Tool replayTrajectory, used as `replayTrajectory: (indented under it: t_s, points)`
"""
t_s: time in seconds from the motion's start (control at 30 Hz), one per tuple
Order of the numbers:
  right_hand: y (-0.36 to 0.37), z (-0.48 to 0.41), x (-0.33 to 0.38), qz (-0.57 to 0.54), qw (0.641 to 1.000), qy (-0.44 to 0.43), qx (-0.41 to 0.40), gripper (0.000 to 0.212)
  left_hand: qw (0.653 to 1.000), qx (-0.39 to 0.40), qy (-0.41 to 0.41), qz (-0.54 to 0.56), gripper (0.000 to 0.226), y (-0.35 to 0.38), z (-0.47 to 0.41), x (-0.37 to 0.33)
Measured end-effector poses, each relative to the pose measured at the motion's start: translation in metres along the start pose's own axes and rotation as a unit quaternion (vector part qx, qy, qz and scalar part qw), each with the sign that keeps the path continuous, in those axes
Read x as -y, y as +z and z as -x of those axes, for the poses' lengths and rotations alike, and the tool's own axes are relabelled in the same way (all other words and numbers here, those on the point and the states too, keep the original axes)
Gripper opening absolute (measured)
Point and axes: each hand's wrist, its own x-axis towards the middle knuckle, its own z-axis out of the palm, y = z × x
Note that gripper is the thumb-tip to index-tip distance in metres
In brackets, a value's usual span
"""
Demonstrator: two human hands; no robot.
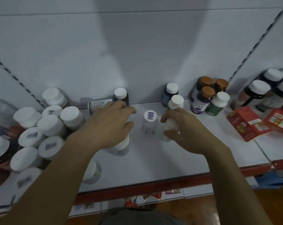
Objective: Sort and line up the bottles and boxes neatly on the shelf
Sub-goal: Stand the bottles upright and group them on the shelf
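Both hands are down on the shelf [178,159], among the bottles.

The left hand [108,125] lies palm-down over the top of a white bottle [122,147], fingers bent forward (whether its grip is closed on the cap I cannot tell). The right hand [184,129] has thumb and fingers wrapped round a second white bottle [170,125]. One sticker-topped bottle [149,122] stands upright between the hands. Along the back wall are three brown-capped bottles [207,92], one green bottle [217,104], one blue-label bottle [170,92] and one dark bottle [121,95]. At least two red boxes [251,125] lie at the right.
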Motion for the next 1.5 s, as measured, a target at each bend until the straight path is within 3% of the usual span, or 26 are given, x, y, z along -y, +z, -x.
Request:
replayTrajectory:
  t_s: [0.13,0.27,0.37,0.47,0.6,0.7,0.87,1.23,1.4,1.5]
  points:
    - [-0.009,-0.004,-0.002,0.048,0.999,-0.011,0.007,0.058,0.996,0.02,-0.086,0.032,0.049,-0.006,-0.005,0.026]
    - [-0.011,-0.019,0.019,0.057,0.99,-0.1,-0.084,0.061,0.994,0.038,-0.095,0.036,0.038,-0.004,-0.009,0.033]
    - [-0.002,-0.041,0.033,0.129,0.983,-0.12,-0.044,0.05,0.989,-0.032,-0.098,0.107,0.026,-0.013,0.0,0.035]
    - [0.001,-0.055,0.035,0.173,0.978,-0.12,-0.003,0.032,0.954,-0.136,-0.127,0.234,0.02,-0.023,0.02,0.04]
    - [-0.005,-0.053,0.028,-0.047,0.988,-0.126,-0.081,0.027,0.886,-0.234,-0.149,0.372,0.025,-0.019,0.05,0.036]
    - [-0.001,-0.044,0.033,-0.214,0.957,-0.129,-0.146,0.028,0.855,-0.284,-0.166,0.401,0.026,-0.013,0.063,0.04]
    - [0.009,-0.044,0.059,-0.385,0.906,-0.126,-0.123,0.021,0.82,-0.362,-0.175,0.407,0.026,-0.024,0.081,0.058]
    - [0.048,-0.066,0.16,-0.292,0.911,-0.247,-0.154,0.028,0.794,-0.422,-0.21,0.384,0.017,-0.036,0.169,0.165]
    - [0.067,-0.084,0.233,-0.307,0.917,-0.217,-0.132,0.029,0.755,-0.469,-0.251,0.384,0.014,-0.042,0.225,0.242]
    - [0.072,-0.105,0.281,-0.233,0.931,-0.241,-0.145,0.029,0.741,-0.482,-0.259,0.389,0.018,-0.037,0.246,0.283]
